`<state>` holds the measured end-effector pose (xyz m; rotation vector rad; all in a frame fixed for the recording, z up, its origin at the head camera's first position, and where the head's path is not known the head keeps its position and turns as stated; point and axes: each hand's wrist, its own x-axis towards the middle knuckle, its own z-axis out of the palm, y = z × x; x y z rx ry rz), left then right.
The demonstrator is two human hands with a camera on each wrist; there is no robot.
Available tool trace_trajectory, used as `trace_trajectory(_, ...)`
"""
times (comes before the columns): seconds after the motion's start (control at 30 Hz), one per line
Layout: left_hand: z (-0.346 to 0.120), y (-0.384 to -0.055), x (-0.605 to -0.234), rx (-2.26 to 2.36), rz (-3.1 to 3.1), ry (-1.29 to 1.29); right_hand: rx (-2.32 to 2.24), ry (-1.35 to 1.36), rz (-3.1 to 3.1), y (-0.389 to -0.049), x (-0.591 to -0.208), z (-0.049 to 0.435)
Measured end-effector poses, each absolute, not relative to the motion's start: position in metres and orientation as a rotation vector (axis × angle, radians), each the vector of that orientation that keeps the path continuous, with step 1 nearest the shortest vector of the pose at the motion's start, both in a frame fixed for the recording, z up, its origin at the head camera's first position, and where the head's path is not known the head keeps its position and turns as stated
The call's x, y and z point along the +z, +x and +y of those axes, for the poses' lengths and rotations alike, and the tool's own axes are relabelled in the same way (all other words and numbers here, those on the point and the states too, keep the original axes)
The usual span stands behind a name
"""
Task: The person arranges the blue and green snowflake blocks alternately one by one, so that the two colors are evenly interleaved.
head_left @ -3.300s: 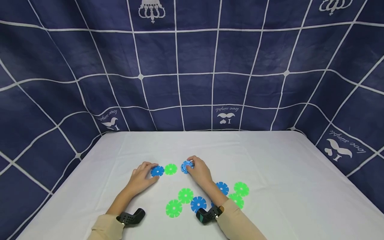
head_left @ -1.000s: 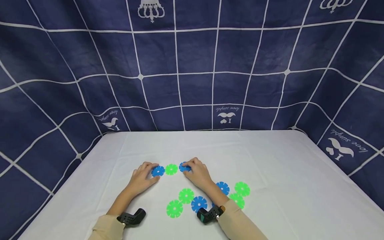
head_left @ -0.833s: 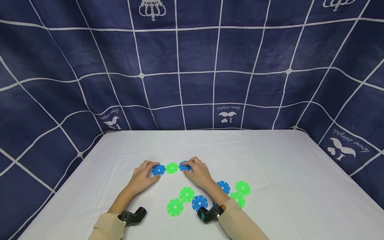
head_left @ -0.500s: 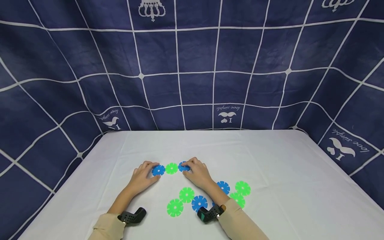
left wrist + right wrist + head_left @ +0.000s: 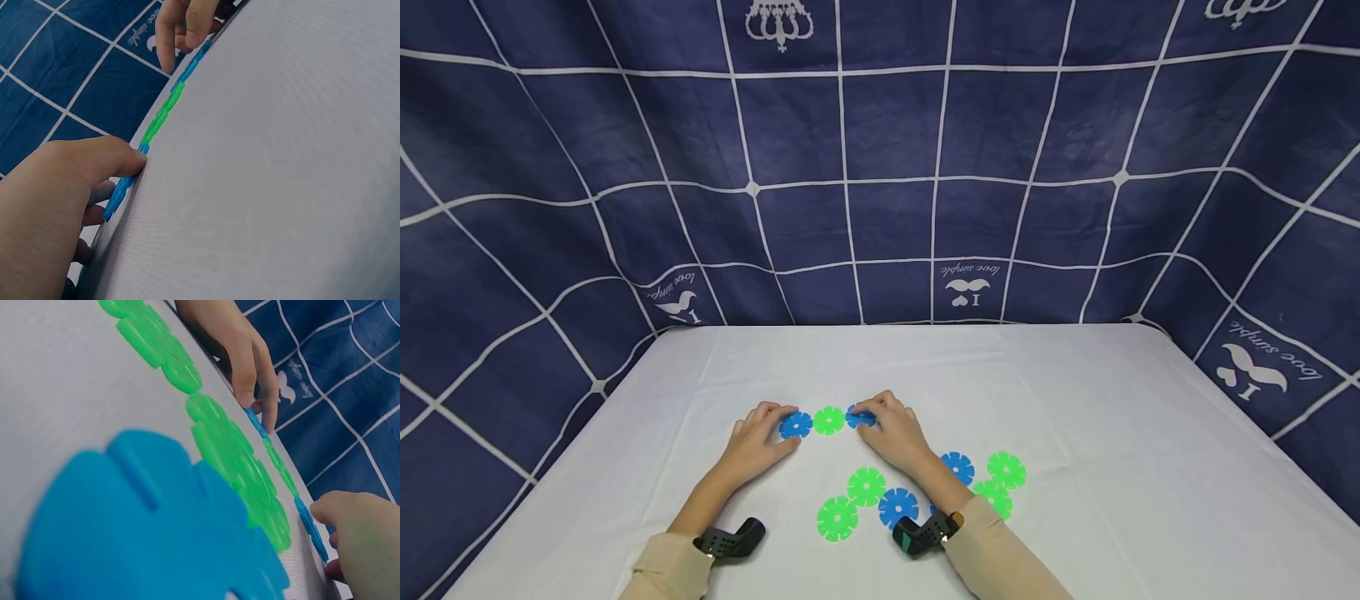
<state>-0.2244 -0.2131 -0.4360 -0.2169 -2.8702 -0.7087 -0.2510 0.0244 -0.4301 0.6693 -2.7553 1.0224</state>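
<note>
Three notched, flower-shaped plastic discs lie in a row on the white table: a blue disc on the left, a green disc in the middle and another blue disc on the right. My left hand holds the left blue disc between thumb and index finger. With thumb and fingers at its outer edge, my right hand holds the right blue disc and partly covers it. The left wrist view shows the row edge to edge, the green disc between both blue ones.
Nearer the body lie two green discs and a blue disc. Right of the right forearm are another blue disc and two more green ones; one more blue disc is mostly hidden under the forearm. A dark blue checked curtain stands behind the table.
The right-hand blue disc, blurred in my right hand in the oldest frame, now lies flat beside the green disc and has shifted slightly left toward it. My left hand has stayed in place.
</note>
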Motion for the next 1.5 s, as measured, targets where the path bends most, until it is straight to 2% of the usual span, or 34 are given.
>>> trace_trajectory(0.53, -0.213, -0.225, -0.435, -0.707, -2.868, -0.219, 0.996, 0.595, -2.767, -0.25, -0.42, 0.017)
trace_trajectory(1.17, -0.212, -0.224, -0.434, -0.693, -2.872, -0.214, 0.59, 0.969, -2.815, -0.212, -0.396, 0.026)
trace_trajectory(1.5, -0.213, -0.224, -0.434, -0.694, -2.881, -0.205, 0.673, 1.023, -2.835, -0.201, -0.409, 0.042)
